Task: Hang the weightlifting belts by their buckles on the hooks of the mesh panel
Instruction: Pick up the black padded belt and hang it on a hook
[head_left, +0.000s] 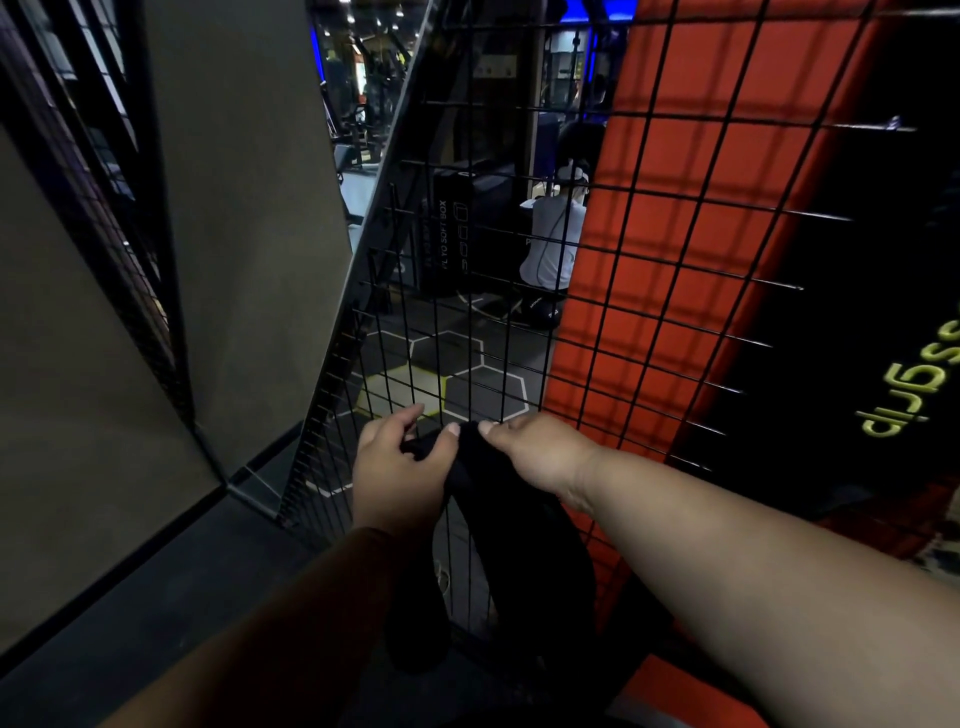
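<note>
A black weightlifting belt (511, 540) hangs in a loop in front of the black mesh panel (613, 291), low in the head view. My left hand (400, 473) grips the belt's top end from the left, fingers curled on it. My right hand (535, 452) pinches the same top end from the right, thumb against the left thumb. The top of the belt sits right against the mesh wires. The buckle is hidden under my fingers, and I cannot tell whether it rests on a hook. Thin hooks (774, 285) stick out of the panel further up on the right.
An orange and black padded mat (691, 218) stands behind the mesh on the right. A grey wall panel (244, 218) stands on the left. Beyond the mesh a person in a white shirt (550, 244) crouches beside a black soft box (447, 234).
</note>
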